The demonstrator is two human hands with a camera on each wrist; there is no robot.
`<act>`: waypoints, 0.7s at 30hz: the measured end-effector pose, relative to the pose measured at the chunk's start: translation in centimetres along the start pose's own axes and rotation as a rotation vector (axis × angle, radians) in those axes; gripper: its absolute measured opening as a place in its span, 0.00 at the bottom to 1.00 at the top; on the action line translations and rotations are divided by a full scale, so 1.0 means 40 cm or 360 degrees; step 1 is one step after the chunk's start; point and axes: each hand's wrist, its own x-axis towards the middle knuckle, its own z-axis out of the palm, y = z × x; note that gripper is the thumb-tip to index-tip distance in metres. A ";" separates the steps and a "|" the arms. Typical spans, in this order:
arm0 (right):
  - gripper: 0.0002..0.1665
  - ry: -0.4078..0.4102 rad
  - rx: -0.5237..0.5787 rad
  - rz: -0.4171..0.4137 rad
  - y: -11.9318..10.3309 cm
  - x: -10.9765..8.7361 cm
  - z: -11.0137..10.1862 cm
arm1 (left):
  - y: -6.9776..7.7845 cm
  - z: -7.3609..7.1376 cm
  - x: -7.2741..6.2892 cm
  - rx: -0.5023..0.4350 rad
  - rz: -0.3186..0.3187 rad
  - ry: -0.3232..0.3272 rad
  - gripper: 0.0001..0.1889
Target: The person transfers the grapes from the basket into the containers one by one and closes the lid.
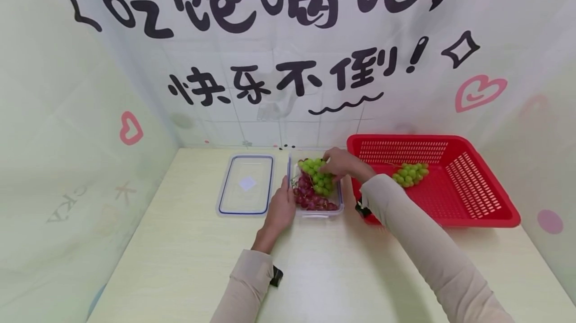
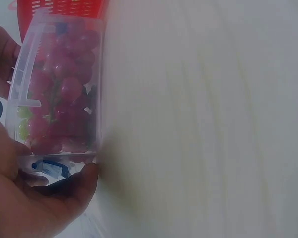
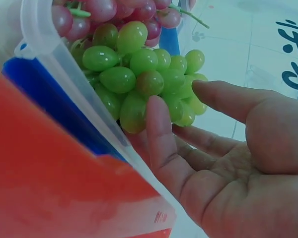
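Observation:
A clear plastic food container [image 1: 339, 205] with blue-edged locking flaps holds a bunch of red grapes [image 1: 308, 198] and a bunch of green grapes [image 1: 321, 183]. The green bunch lies partly over the red one, towards the back and right. My left hand [image 1: 282, 208] holds the container's left side, thumb low on the wall and a finger at the rim beside an open flap [image 2: 50, 168]. At the container's right rim, my right hand [image 1: 340, 163] touches the green grapes with spread, slightly bent fingers [image 3: 161, 129]; they do not close round the bunch.
Right of the container stands a red plastic basket [image 1: 490, 222], with another bunch of green grapes [image 1: 409, 175] inside. A clear lid with a blue seal [image 1: 247, 183] lies flat to the left. Behind the table [image 1: 180, 243] hangs a printed white backdrop [image 1: 270, 133].

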 end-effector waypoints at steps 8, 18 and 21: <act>0.30 0.0010 0.0037 0.0036 0.000 -0.005 -0.011 | 0.001 0.002 0.001 0.0025 0.0018 0.0004 0.27; 0.28 0.0095 0.0036 -0.0017 -0.002 -0.022 -0.030 | 0.000 0.002 0.002 0.0041 0.0022 0.0018 0.27; 0.28 0.0091 0.0044 0.0009 -0.001 -0.023 -0.036 | -0.001 0.004 0.002 0.0031 0.0026 0.0014 0.27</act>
